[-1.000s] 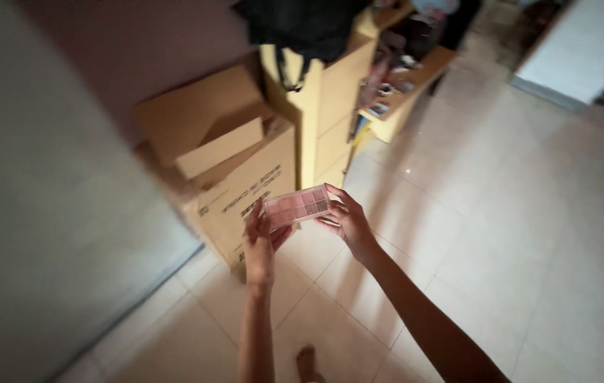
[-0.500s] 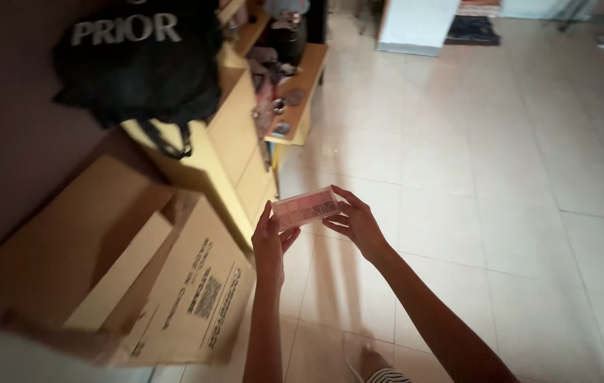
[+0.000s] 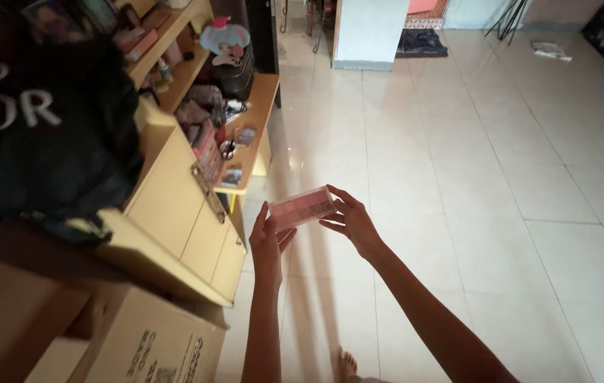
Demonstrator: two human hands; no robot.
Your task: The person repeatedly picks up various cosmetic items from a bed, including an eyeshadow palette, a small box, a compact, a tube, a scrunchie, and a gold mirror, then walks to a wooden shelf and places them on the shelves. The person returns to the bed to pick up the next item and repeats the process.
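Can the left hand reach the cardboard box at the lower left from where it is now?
Probably yes. The left hand is just right of and above the cardboard box, with only open air between them. But both it and the right hand hold the pink palette, so the left would have to let go first.

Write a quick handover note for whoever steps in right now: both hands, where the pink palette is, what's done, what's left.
Left hand: grips the left end of the pink palette, fingers curled on its edge.
Right hand: holds the right end, fingers spread along its side.
Palette: level, in the air above the tiled floor, to the right of the yellow cabinet and cluttered desk. Cardboard box at lower left.
Done: palette is picked up in both hands.
Left: it has not been set down anywhere.
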